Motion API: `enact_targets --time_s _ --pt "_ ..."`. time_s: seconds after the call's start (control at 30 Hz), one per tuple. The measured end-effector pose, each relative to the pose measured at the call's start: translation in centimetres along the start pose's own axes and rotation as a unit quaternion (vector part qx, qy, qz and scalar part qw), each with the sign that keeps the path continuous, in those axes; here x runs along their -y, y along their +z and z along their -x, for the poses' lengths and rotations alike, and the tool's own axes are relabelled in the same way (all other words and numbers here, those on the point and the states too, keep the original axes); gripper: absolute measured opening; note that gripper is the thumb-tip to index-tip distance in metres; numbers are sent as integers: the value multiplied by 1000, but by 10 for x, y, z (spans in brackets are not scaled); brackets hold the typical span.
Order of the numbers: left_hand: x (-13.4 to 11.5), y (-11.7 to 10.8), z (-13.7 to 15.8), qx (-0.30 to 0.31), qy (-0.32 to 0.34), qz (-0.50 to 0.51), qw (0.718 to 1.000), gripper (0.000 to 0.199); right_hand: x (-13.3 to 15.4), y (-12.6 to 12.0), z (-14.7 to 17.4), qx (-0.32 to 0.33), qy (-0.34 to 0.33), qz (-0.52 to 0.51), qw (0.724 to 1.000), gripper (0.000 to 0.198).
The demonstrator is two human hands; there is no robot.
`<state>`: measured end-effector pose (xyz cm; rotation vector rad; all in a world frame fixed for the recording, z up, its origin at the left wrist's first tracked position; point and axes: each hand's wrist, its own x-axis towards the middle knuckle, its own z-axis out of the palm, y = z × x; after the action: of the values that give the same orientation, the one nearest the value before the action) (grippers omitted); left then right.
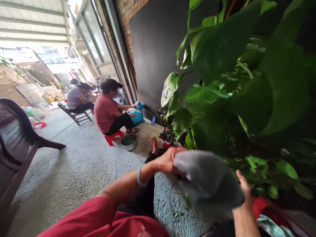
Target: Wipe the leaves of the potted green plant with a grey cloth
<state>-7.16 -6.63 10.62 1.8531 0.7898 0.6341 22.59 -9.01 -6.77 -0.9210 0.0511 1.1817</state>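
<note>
A grey cloth-like thing point(209, 177), smeared by motion, hangs in front of me above the concrete. Whether it is a bag, a cap or a folded cloth I cannot tell. My left hand point(169, 160), with a pale bangle point(139, 176) at the wrist, is closed on its left edge. At its right end is my right hand point(244, 189), thumb stretched up and apart from the cloth. The palm seems to touch the cloth, while the other fingers are hidden. Small green leaf bits point(175, 215) lie on the concrete below.
Large leafy plants point(222, 92) crowd the right side. A metal basin point(129, 142) stands ahead, near a person point(106, 110) on a red stool point(111, 138) with a hand on a blue sack point(137, 117). Another person point(77, 98) sits behind. A dark wooden chair point(22, 141) is at left.
</note>
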Motion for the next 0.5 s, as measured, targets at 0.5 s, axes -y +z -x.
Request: enact_targets --time_s 0.5 --pt "18 -4 10 85 34 0 996 45 -17 -35 21 -82 -38 23 996 27"
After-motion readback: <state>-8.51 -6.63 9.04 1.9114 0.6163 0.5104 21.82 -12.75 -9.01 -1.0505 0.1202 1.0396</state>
